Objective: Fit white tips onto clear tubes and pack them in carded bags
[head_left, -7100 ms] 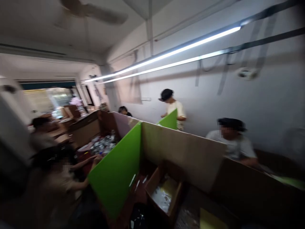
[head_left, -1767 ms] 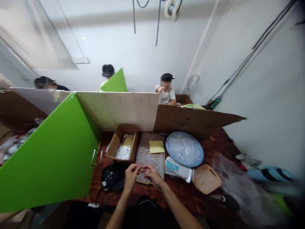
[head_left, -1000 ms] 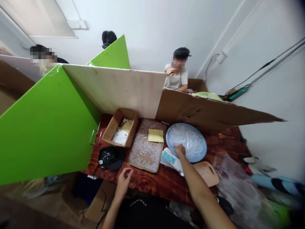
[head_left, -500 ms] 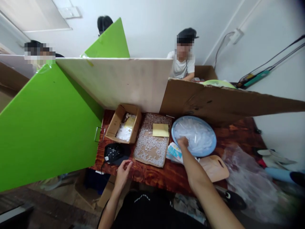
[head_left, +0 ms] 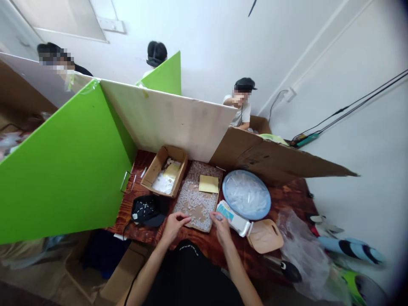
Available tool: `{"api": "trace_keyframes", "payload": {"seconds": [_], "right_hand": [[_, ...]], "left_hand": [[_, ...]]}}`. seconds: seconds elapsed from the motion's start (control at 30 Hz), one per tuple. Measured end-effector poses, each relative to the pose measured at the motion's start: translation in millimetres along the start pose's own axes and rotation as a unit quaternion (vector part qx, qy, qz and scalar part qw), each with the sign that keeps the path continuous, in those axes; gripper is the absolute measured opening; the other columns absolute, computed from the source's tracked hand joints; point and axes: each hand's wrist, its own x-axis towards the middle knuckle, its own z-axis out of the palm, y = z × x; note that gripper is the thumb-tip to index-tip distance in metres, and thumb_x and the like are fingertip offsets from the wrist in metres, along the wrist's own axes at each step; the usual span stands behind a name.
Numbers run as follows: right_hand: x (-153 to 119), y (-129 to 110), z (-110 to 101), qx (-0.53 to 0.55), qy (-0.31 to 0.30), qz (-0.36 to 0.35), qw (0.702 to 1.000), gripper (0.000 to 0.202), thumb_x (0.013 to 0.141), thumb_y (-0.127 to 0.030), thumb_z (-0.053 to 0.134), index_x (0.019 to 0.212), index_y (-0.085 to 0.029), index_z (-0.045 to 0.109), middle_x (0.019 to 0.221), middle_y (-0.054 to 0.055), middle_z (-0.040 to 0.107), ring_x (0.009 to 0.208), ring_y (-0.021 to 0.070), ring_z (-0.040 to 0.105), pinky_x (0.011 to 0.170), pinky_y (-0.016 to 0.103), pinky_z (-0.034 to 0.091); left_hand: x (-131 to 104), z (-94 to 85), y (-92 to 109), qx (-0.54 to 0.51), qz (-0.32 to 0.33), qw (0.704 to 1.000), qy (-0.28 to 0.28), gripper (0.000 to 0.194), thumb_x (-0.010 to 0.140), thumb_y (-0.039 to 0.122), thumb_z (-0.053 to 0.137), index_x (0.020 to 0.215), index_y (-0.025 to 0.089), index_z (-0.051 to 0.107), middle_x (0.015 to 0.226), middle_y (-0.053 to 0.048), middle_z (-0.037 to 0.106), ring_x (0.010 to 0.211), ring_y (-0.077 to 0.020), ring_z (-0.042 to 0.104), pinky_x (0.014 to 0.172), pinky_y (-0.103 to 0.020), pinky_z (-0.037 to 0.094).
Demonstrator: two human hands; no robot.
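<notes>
A shallow cardboard tray (head_left: 204, 228) is covered with many small whitish pieces and has a yellow pad (head_left: 208, 184) on it. My left hand (head_left: 174, 225) is at the tray's near left corner, thumb and fingers pinched; whatever they hold is too small to name. At the near right edge, my right hand (head_left: 220, 223) has its fingertips together, with something small and pale at them that I cannot make out. Right of the tray is a blue basin (head_left: 225, 191) of clear plastic bags or pieces, beside a white and blue packet (head_left: 237, 222).
A cardboard box (head_left: 183, 170) with white pieces stands behind a black cap (head_left: 148, 210). A wooden board (head_left: 266, 237) and clear plastic (head_left: 299, 242) lie right. Green (head_left: 76, 170) and cardboard (head_left: 264, 155) partitions border the table; people sit beyond.
My right hand has left the blue basin and come to the tray's near right edge. My left hand has moved right, to the tray's near left corner. The view has shifted.
</notes>
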Motion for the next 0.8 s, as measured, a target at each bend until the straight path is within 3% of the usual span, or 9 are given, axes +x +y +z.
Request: {"api": "trace_keyframes", "payload": {"seconds": [0.1,0.17,0.4,0.57,0.7,0.8], "right_hand": [[-32,3,35,0.085,-0.067,0.013,0.994,0.02,0.098,-0.034,0.067,0.098,-0.014,0.067,0.084,-0.001,0.066,0.068,0.0115,0.063,0.064,0.027,0.057],[-39,-3,44,0.136,-0.086,0.015,0.987,0.018,0.098,-0.033,0.067,0.099,-0.014,0.066,0.085,-0.001,0.066,0.07,0.0119,0.063,0.066,0.028,0.057],[-28,-29,35,0.223,-0.084,0.019,0.971,0.014,0.097,-0.027,0.069,0.099,-0.014,0.065,0.08,-0.003,0.063,0.063,0.0096,0.059,0.059,0.024,0.053],[-39,-37,44,0.231,-0.064,0.033,0.97,0.013,0.097,-0.026,0.069,0.097,-0.014,0.064,0.08,-0.003,0.064,0.061,0.0086,0.058,0.056,0.022,0.052],[-45,-32,56,0.229,-0.025,0.033,0.973,0.021,0.092,-0.031,0.074,0.086,-0.015,0.061,0.069,-0.006,0.06,0.055,0.0082,0.055,0.053,0.021,0.047],[-17,-8,71,0.237,0.012,0.002,0.971,0.039,0.072,-0.041,0.09,0.08,-0.02,0.058,0.054,-0.01,0.052,0.048,0.0087,0.049,0.049,0.021,0.04]], "left_hand": [[6,8.9,11,-0.002,0.018,1.0,-0.024,0.025,0.091,0.038,0.074,0.089,0.014,0.072,0.084,-0.001,0.076,0.081,-0.0167,0.073,0.084,-0.039,0.06],[7,13.7,18,-0.001,0.03,0.999,-0.039,0.025,0.092,0.039,0.073,0.093,0.014,0.073,0.086,-0.002,0.077,0.082,-0.0171,0.073,0.084,-0.038,0.061],[14,19.7,36,0.01,0.071,0.996,-0.05,0.026,0.092,0.039,0.073,0.095,0.014,0.073,0.091,-0.003,0.077,0.087,-0.0182,0.073,0.088,-0.041,0.06],[9,15.8,48,0.036,0.074,0.996,-0.025,0.026,0.091,0.04,0.073,0.091,0.014,0.073,0.093,-0.004,0.077,0.093,-0.0194,0.072,0.093,-0.043,0.057],[10,20.5,44,0.051,0.06,0.997,0.003,0.026,0.088,0.04,0.075,0.083,0.015,0.074,0.083,-0.003,0.076,0.083,-0.0187,0.072,0.086,-0.04,0.058],[40,34.4,21,0.047,0.077,0.995,0.037,0.027,0.084,0.04,0.074,0.073,0.016,0.077,0.071,-0.006,0.076,0.071,-0.023,0.072,0.071,-0.038,0.058]]}}
